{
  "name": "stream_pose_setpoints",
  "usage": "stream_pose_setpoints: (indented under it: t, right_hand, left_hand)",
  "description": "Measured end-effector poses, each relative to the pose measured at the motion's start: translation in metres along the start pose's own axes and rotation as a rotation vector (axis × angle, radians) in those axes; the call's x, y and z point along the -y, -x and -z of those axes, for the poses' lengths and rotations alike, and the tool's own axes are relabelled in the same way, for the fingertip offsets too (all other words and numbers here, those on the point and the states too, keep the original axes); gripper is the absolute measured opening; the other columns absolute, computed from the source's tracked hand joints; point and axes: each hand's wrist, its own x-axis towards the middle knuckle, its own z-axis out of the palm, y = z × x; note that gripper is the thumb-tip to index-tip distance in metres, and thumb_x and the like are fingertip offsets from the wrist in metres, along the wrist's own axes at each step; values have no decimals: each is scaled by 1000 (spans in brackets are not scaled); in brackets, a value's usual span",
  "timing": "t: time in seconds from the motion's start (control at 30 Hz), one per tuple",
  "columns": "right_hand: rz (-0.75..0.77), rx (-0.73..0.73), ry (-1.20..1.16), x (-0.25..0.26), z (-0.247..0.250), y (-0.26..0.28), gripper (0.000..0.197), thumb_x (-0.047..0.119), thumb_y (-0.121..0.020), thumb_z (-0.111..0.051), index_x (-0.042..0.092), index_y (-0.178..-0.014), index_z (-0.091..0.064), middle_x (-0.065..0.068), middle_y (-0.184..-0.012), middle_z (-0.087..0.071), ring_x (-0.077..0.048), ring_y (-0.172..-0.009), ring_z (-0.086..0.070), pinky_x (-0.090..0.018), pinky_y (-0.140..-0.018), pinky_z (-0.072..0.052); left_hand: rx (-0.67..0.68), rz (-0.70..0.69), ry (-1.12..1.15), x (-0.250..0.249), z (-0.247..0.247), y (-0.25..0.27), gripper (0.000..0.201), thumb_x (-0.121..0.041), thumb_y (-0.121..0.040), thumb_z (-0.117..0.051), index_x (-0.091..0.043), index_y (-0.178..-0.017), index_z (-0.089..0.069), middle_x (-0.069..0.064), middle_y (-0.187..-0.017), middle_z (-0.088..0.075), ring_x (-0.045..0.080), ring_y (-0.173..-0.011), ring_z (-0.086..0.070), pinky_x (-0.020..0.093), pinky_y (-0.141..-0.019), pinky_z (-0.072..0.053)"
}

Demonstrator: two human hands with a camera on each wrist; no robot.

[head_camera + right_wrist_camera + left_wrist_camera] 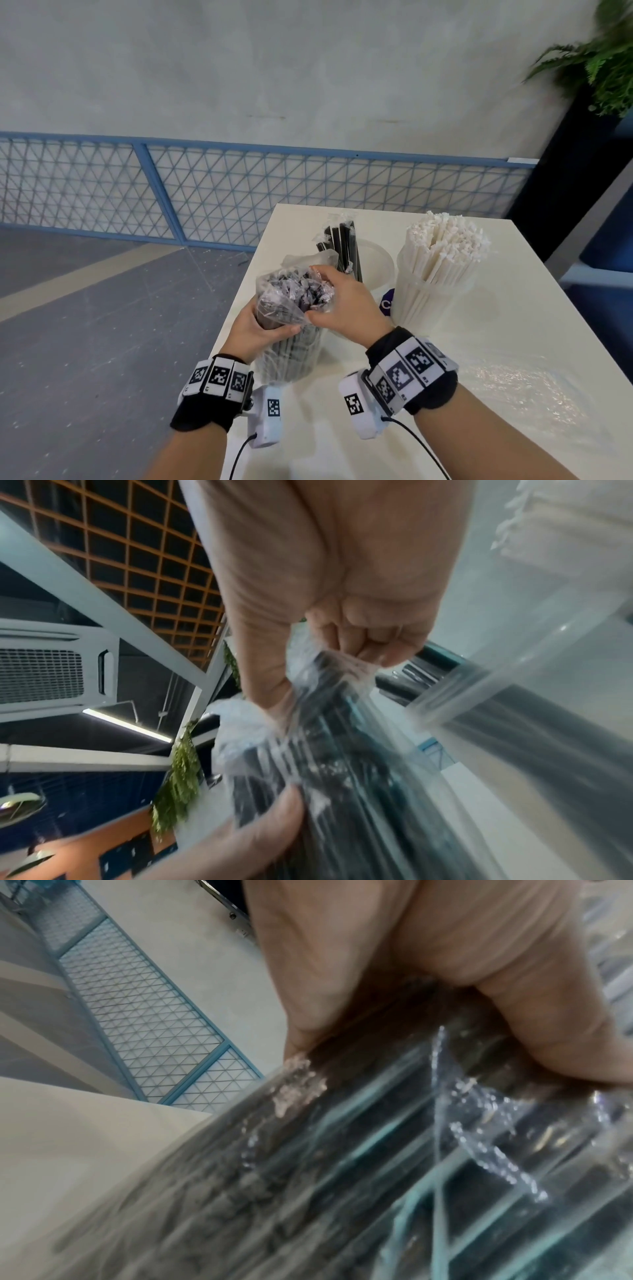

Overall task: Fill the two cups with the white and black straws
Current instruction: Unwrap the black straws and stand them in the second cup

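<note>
Black straws (291,346) in their plastic bag (274,308): our left hand (251,330) grips it while our right hand (346,301) pinches wrapped tips (half-closed). We should draw upward gently, steadying the bag

You have 1 clear plastic bag of black straws (294,308), standing upright near the table's left edge, its crumpled open top gathered at your hands. Behind it, 1 clear cup (375,263) holds a few wrapped black straws (344,245), leaning left. To the right, 1 clear cup (428,301) is packed full of white straws (448,240), upright and fanning outward.
</note>
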Motion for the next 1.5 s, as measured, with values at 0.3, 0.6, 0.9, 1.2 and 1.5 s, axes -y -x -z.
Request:
stream_pose_setpoints:
  t: [0.3,0.6,0.9,1.2,1.5]
  right_hand:
    - [-13,-286,-54,-8,-39,11,46,35,-75,-70,9,-110,-54,-1,-102,-55,-17,-98,-48,-30,-87,-43]
    - [56,-380,-110,10,4,-10,46,54,-77,-46,17,-100,-58,1,-90,-62,-19,-90,-52,-42,-96,-36]
    - [-16,-359,-625,15,25,0,59,27,-66,-82,29,-116,-52,1,-113,-65,-11,-106,-62,-34,-95,-51]
    - [-181,-553,-773,15,13,-6,21,11,-73,-77,14,-92,-71,2,-89,-73,-8,-86,-69,-33,-85,-55]
    - [-183,-687,-1101,21,55,-22,24,2,-77,-71,3,-101,-67,0,-85,-69,-7,-73,-66,-19,-64,-52]
  left_hand:
    - [62,-6,19,-8,-2,2,54,19,-56,-73,-12,-96,-54,-13,-74,-74,1,-72,-69,13,-63,-52]
    - [6,0,-95,-5,0,-4,84,-50,-23,-90,-28,-97,-58,-8,-91,-73,9,-93,-68,27,-82,-54]
    - [-16,-15,-142,-12,-6,-3,65,-26,-40,-91,-28,-95,-57,-4,-97,-69,19,-99,-65,34,-88,-52]
    - [-33,-3,-203,-11,-10,-2,59,-8,-51,-88,-26,-97,-57,-1,-100,-69,19,-99,-65,37,-91,-51]
    - [-24,37,-209,-12,-10,-3,63,-19,-43,-91,-27,-96,-56,-2,-99,-69,18,-98,-65,38,-92,-51]
